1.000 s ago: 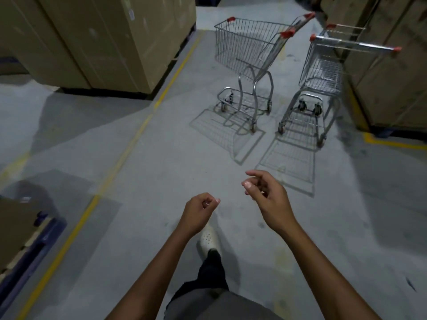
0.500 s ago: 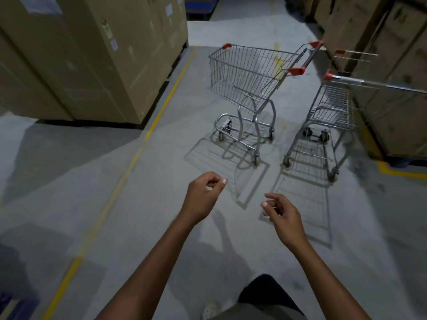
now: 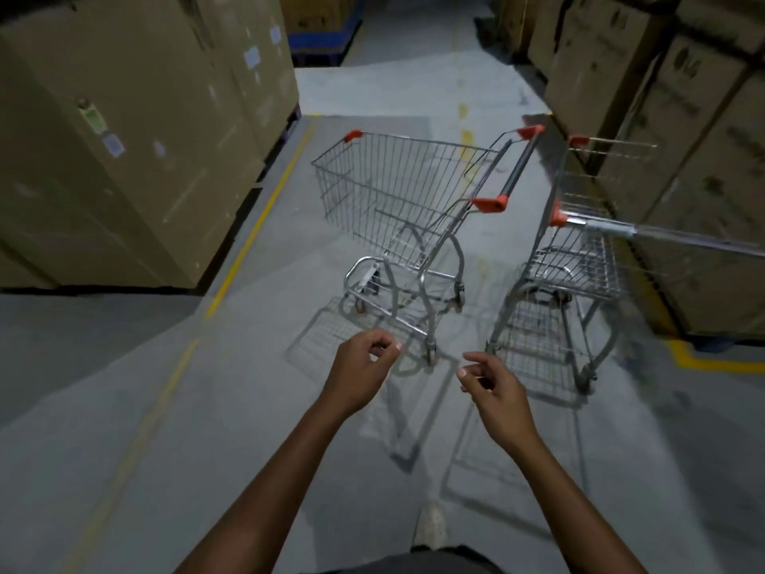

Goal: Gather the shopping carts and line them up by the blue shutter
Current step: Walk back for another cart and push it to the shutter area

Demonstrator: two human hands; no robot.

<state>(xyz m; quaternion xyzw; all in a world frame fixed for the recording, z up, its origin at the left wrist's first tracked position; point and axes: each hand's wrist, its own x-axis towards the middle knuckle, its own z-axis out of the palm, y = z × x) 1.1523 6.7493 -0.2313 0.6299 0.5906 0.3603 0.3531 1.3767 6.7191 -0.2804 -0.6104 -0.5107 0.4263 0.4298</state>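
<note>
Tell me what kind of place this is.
Likely a warehouse aisle: tall brown cardboard cartons stacked on both sides, a yellow painted lane line on the grey concrete floor, a blue pallet at the far end.

- The left forearm [image 3: 269, 490] and the right forearm [image 3: 559, 482] are being shown uncovered, from the wrist down to the lower edge of the view.
- The left hand [image 3: 360, 374] and the right hand [image 3: 494, 391] are being left bare as well. Short nails are being shown on some fingertips.
- A light, whitish shoe [image 3: 430, 528] is being worn on one foot. Its details are being blurred, and which foot it is cannot be told.
- A dark grey garment [image 3: 414, 559] is being worn. Only a narrow strip of it is being seen at the bottom edge, so its kind cannot be told.
</note>
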